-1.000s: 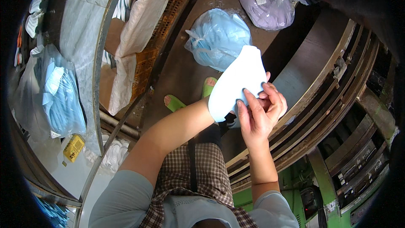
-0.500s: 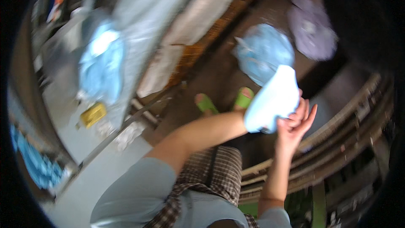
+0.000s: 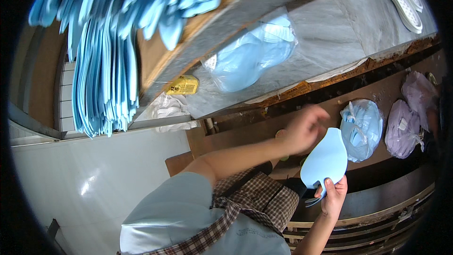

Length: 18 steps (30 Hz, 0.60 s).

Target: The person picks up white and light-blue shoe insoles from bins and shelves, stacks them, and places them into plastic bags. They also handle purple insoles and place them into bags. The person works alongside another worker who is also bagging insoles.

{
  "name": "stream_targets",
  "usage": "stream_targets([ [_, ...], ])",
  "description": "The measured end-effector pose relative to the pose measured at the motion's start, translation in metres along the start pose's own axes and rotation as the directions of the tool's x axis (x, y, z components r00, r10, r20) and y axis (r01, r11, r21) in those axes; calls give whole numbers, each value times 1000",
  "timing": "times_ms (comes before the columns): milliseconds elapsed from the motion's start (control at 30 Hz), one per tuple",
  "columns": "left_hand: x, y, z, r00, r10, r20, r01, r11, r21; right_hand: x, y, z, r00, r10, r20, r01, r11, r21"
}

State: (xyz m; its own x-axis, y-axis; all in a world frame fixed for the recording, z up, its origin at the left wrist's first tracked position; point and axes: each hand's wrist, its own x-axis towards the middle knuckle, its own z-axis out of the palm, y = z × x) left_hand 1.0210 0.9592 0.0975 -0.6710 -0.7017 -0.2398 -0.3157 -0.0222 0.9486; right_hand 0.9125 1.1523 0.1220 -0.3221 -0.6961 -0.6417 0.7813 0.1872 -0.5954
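My right hand [image 3: 334, 192] grips the lower end of a light-blue flat sheet piece [image 3: 326, 159] with a rounded wide body, a narrower far end and a notch near my thumb. Thin strips of the same blue hang by my fingers, so more than one layer may be there. My left hand [image 3: 306, 130] is in the air just left of the piece's narrow end, apart from it. Its fingers are smeared by motion, and I cannot make out anything in them. Beyond the piece lies a clear bag of light-blue pieces [image 3: 361, 130].
Purple bags [image 3: 403, 132] lie on the brown floor at right. On the grey counter [image 3: 325, 42] are another clear bag of blue pieces [image 3: 255, 54], a yellow box [image 3: 183, 85] and white soles [image 3: 398, 2]. Stacked blue pieces [image 3: 106, 75] overhang at upper left. Wooden slats [image 3: 368, 231] run at lower right.
The view has swung, bringing the stacked blue pieces in. My left hand, earlier behind the light-blue piece, is now apart from it. My right hand, with fingers spread before, now grips its lower end.
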Motion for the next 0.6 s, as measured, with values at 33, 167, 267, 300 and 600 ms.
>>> stream_targets([
  [33,0,4,-34,924,318,-214,-248,922,299,1,1,6,999,-3,39,2,1000,9],
  [167,6,35,-179,572,445,-689,108,792,601,1,15,22,996,50,71,-48,999,-24],
  [267,18,61,-249,679,398,-616,202,706,679,0,26,33,994,77,75,-71,994,-78],
  [300,23,65,-257,763,363,-535,182,674,716,0,28,37,994,85,70,-77,991,-107],
  [600,-4,33,-176,878,-127,461,-395,351,849,7,43,47,995,95,22,-92,991,-92],
])
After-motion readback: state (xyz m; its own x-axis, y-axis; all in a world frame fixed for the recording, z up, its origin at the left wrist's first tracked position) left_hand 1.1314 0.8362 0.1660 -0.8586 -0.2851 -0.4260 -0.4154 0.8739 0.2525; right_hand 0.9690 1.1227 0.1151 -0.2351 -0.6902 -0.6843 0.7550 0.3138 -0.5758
